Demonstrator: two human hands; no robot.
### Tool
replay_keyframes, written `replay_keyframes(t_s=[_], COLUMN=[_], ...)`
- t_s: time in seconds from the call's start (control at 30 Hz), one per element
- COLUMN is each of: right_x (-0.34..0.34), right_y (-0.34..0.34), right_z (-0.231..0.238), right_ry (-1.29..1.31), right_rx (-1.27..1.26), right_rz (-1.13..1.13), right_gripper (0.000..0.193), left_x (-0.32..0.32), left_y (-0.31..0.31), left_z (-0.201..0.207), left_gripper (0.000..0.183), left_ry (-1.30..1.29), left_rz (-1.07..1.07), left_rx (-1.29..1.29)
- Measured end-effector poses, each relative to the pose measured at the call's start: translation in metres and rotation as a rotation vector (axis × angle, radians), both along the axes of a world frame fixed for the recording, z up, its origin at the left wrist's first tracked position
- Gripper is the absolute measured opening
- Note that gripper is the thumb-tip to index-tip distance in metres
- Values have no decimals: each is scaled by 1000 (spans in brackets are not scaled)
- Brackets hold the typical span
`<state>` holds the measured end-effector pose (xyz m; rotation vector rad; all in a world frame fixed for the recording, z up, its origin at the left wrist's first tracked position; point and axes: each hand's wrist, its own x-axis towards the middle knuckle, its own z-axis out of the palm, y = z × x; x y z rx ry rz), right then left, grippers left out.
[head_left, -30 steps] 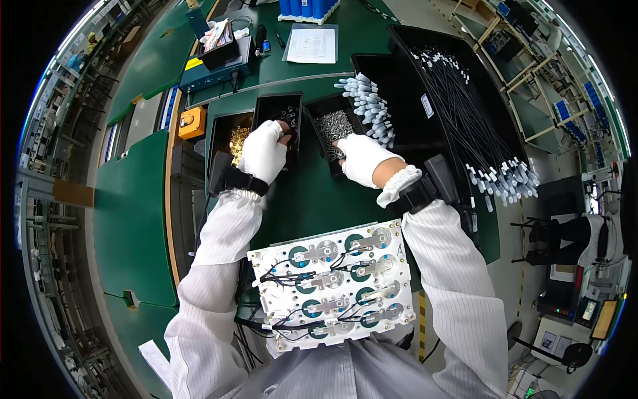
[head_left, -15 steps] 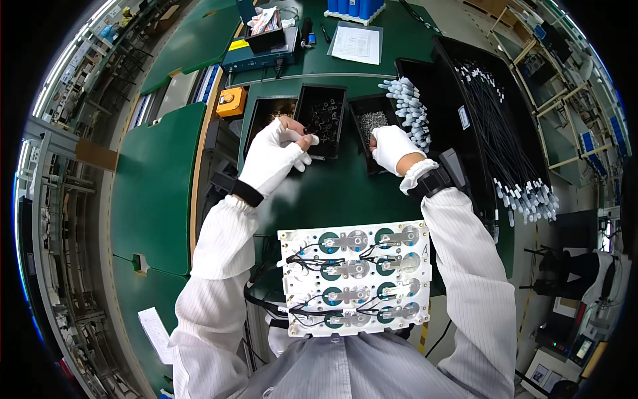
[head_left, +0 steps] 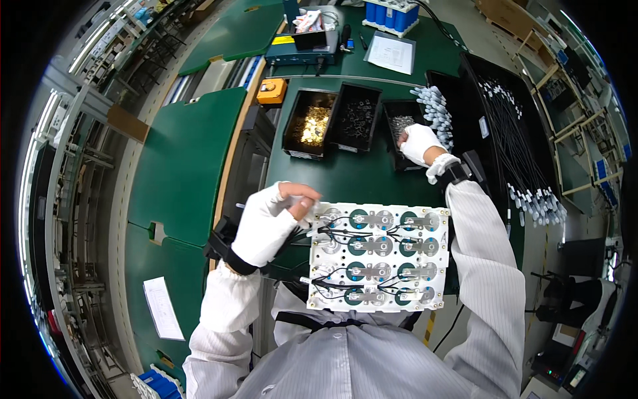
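Hands: left (head_left: 269, 223) at white panel (head_left: 377, 256); right (head_left: 419, 143) in bin (head_left: 401, 133).

Bare green mat (head_left: 359, 179) at frame centre leaves open passage between the white panel (head_left: 377, 256) below and three black bins (head_left: 355, 120) above, with the black cable tray (head_left: 512, 133) blocking the right.

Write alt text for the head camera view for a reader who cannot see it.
A person in white gloves works over a white battery module on a green bench. The left hand pinches at the module's upper left corner, while the right hand reaches into a black parts bin. Two more bins sit to its left.
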<state>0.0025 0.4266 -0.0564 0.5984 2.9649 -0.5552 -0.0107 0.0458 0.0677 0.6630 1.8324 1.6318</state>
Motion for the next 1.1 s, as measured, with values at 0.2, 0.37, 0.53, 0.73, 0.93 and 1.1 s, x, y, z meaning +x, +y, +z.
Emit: replay_keyframes(t_s=[0.2, 0.37, 0.53, 0.73, 0.93, 1.1], right_x=[11, 3, 4, 2, 7, 27], right_y=[26, 24, 23, 17, 20, -26], right_z=[-16, -35, -29, -29, -15, 71], right_ry=[-185, -108, 4, 45, 207, 397], right_rx=[16, -52, -234, -339, -552, -675], right_rz=[86, -37, -164, -150, -277, -215], right_gripper=[28, 22, 7, 8, 20, 17], left_x=[42, 67, 76, 76, 80, 78], left_y=[1, 1, -1, -1, 4, -2], left_z=[5, 2, 5, -2, -5, -1], left_gripper=[19, 24, 24, 25, 19, 19], left_ry=[527, 874, 733, 671, 585, 479], left_rz=[-12, -29, -59, -18, -15, 9], left_rx=[-89, -82, -103, -98, -71, -71])
